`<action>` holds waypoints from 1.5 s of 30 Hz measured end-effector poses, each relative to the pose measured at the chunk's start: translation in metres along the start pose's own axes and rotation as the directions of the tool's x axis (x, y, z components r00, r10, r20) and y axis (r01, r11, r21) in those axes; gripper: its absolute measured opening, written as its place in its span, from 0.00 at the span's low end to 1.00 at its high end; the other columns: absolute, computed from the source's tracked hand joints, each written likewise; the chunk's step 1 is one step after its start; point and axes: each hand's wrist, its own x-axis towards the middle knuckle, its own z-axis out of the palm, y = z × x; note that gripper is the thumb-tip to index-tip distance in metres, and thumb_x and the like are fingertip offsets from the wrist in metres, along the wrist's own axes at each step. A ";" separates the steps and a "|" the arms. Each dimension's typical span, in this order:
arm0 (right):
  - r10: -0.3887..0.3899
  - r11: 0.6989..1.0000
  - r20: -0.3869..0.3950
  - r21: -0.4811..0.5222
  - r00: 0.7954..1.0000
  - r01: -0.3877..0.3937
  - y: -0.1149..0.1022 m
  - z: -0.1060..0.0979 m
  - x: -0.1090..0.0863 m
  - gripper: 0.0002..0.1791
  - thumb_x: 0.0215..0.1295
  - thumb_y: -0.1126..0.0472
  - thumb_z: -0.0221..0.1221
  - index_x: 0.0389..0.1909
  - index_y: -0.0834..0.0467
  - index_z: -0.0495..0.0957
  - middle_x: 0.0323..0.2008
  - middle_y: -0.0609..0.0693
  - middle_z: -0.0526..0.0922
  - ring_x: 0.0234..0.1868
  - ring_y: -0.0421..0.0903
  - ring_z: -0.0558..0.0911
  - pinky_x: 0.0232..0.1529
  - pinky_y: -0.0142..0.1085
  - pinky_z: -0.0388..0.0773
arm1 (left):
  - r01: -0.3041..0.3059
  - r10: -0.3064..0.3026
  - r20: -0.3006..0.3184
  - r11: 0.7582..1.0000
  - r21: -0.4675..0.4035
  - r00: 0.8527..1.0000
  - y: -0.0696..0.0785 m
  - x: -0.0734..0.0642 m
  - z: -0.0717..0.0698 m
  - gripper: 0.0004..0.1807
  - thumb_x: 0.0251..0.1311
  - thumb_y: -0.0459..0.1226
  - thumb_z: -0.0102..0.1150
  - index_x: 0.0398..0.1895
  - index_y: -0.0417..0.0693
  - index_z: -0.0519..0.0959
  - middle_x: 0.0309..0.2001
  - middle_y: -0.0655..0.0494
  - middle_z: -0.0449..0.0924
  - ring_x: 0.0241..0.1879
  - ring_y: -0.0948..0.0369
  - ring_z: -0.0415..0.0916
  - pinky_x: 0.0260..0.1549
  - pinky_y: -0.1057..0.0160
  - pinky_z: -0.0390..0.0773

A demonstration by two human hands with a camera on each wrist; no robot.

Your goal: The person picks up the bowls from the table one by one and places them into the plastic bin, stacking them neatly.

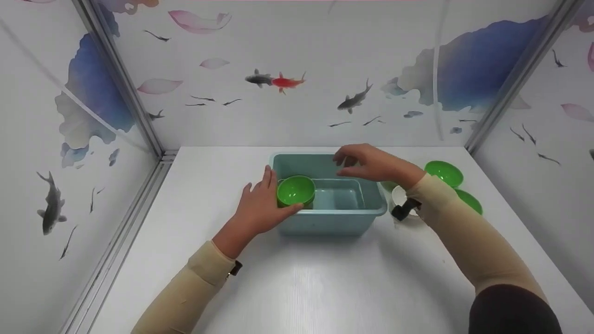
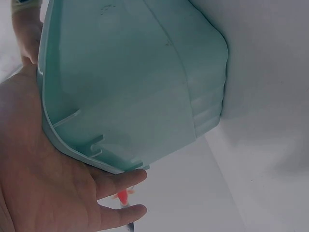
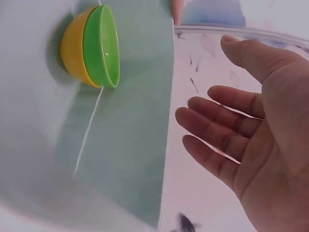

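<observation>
A pale teal plastic basin (image 1: 329,222) stands on the white table, its rim upward. In its left part sits a stack of small bowls, with a green bowl (image 1: 296,191) on top and a yellow bowl (image 3: 72,48) beneath. My left hand (image 1: 260,206) rests at the basin's left front corner, thumb along the front rim and fingers stretched along the left side. In the left wrist view the left hand (image 2: 53,179) touches the rim from outside. Over the basin's right back part, my right hand (image 1: 366,162) hovers with loosely bent fingers and holds nothing.
Right of the basin lie a green bowl (image 1: 444,174), a second green bowl (image 1: 469,202) and a white piece (image 1: 399,195), partly covered by the right forearm. White walls with painted fish and metal corner rails enclose the table at the back and both sides.
</observation>
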 end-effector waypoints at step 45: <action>0.303 0.935 -0.544 0.011 0.783 -0.354 0.078 0.025 -0.228 0.11 0.77 0.63 0.70 0.54 0.63 0.86 0.43 0.54 0.89 0.43 0.32 0.81 0.47 0.17 0.72 | -0.005 0.005 -0.017 1.000 -0.012 1.000 0.002 -0.003 -0.001 0.71 0.65 0.79 0.53 0.90 0.35 0.44 0.91 0.39 0.39 0.82 0.40 0.62 0.82 0.34 0.49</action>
